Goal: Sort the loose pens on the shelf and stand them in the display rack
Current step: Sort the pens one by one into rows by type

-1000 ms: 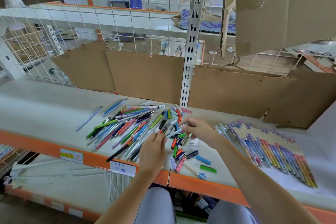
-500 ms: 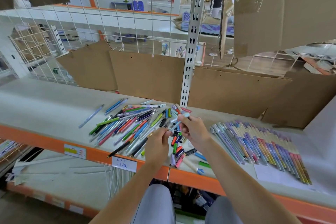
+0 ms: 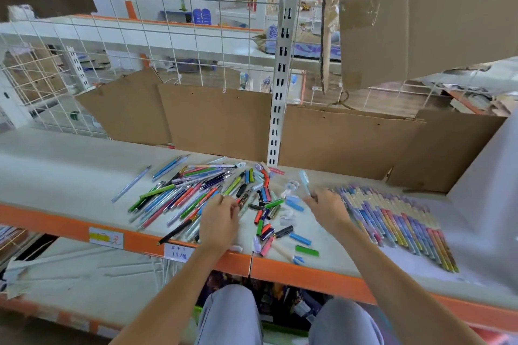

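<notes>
Nearest, both forearms reach up from the bottom edge over the orange-fronted shelf [image 3: 64, 176]. Loose caps [image 3: 307, 250] lie near that front edge, between the arms. The left hand [image 3: 218, 218] is palm-down at the right end of the pen heap [image 3: 185, 193], its fingers curled down onto the pens there; whether they actually pinch one cannot be told. Pens in the heap mostly lie flat with their long axes running from near-left to far-right, a few crossing the others. The right hand [image 3: 326, 206] is slightly blurred, just left of the sorted row [image 3: 392, 218], and grips a light blue pen [image 3: 305, 182] between thumb and curled fingers. That pen is nearly upright, its long axis tilted a little leftward, its free end pointing up and away from the person. Pens of the sorted row lie side by side, parallel, running from far-left to near-right. Beyond, cardboard [image 3: 218, 117] leans against the wire grid [image 3: 140, 36] at the back of the shelf.
</notes>
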